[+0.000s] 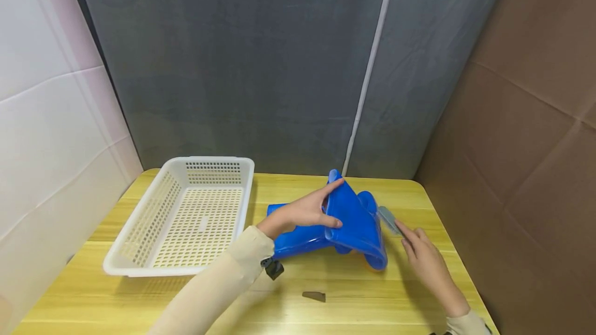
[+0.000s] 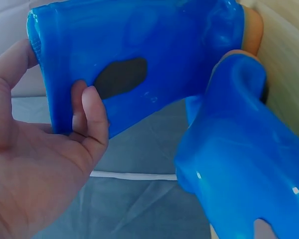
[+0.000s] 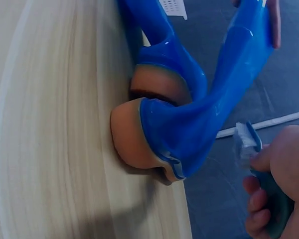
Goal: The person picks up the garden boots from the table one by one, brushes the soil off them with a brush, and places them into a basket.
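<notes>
Two blue rubber boots with orange soles are on the table. My left hand [image 1: 304,212] grips the upper edge of the nearer-right boot [image 1: 355,216], thumb on one side and fingers on the other. This boot leans with its sole on the wood, and a dark patch [image 2: 122,77] marks its shaft in the left wrist view. The second boot [image 1: 300,242] lies beside it, its shaft pointing left. In my right hand [image 1: 427,260] is a small scrub brush [image 3: 276,199] with a green handle and white bristles, held close to the boot's foot end.
A white perforated plastic basket [image 1: 135,268] stands at the left of the wooden table [image 1: 372,304]. Near the front lies a small flat brown piece [image 1: 314,296]. A grey curtain [image 1: 242,66] hangs behind, with a brown one [image 1: 526,169] at the right.
</notes>
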